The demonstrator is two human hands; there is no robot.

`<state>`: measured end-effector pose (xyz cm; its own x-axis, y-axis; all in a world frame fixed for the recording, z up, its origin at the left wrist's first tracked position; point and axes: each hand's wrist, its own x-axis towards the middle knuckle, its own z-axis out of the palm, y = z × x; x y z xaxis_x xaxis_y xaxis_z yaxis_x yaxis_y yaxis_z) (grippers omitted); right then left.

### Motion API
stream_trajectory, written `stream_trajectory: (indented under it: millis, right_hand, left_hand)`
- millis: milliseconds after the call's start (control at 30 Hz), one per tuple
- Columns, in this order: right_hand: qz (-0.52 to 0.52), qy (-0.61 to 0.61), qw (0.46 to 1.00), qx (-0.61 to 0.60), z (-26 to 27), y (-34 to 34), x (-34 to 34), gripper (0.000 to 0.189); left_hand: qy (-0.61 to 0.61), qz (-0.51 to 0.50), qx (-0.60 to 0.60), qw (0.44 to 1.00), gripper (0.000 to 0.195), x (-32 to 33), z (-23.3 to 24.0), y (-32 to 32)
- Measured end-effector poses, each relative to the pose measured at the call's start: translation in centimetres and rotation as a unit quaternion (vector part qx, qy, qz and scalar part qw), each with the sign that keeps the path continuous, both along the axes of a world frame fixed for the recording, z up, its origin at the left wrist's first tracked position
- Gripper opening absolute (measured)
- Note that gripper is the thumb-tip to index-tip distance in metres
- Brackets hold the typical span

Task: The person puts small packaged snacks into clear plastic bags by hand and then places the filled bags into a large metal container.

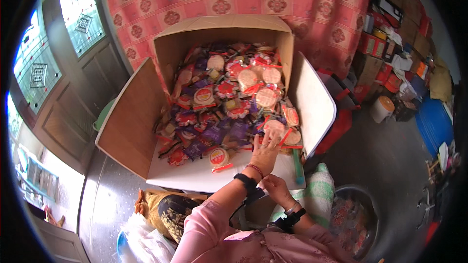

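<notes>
A large cardboard box (223,22) lies on its side, its mouth facing me. Packaged round wafers or biscuits (203,95), purple packets (216,132) and red flower-shaped packs (226,88) spill from it onto a white tabletop (175,175). My left hand (266,155) reaches over the pile's near right part, fingers spread at a pale round packet; whether it grips anything is unclear. Below it, my right hand (278,190) is bent near the left wrist at the table's front edge; its fingertips are partly hidden, and what they hold cannot be seen.
Upright boards stand at the left (128,120) and right (314,106) of the pile. A green stick-like object (298,168) lies by the right board. A round tub (373,208) with red packets, a green-white sack (320,193) and white plastic bags (144,241) surround me.
</notes>
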<state>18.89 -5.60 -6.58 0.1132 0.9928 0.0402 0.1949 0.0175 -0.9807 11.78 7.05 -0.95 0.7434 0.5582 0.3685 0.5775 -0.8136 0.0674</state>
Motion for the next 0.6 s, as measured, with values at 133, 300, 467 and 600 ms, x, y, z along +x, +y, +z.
stream_trajectory:
  millis: [133,300,467,600]
  right_hand:
    - [0.003,0.053,0.999,-0.009,1.1,-0.1,-0.6,0.015]
    - [0.015,0.047,0.999,-0.023,0.1,0.0,-0.2,0.014]
    - [-0.001,0.027,1.0,0.006,0.1,0.0,-0.4,0.012]
    - [-0.002,0.015,1.0,-0.013,0.3,0.1,-0.5,0.01]
  left_hand:
    - [-0.004,0.014,0.021,1.0,0.05,-0.2,-0.3,0.5]
    - [-0.113,0.008,0.005,0.994,0.039,-1.7,0.7,-0.2]
    - [-0.341,0.052,0.028,0.938,0.022,-3.9,1.9,-1.1]
    - [-0.431,0.106,-0.021,0.896,0.032,-5.8,0.7,0.0]
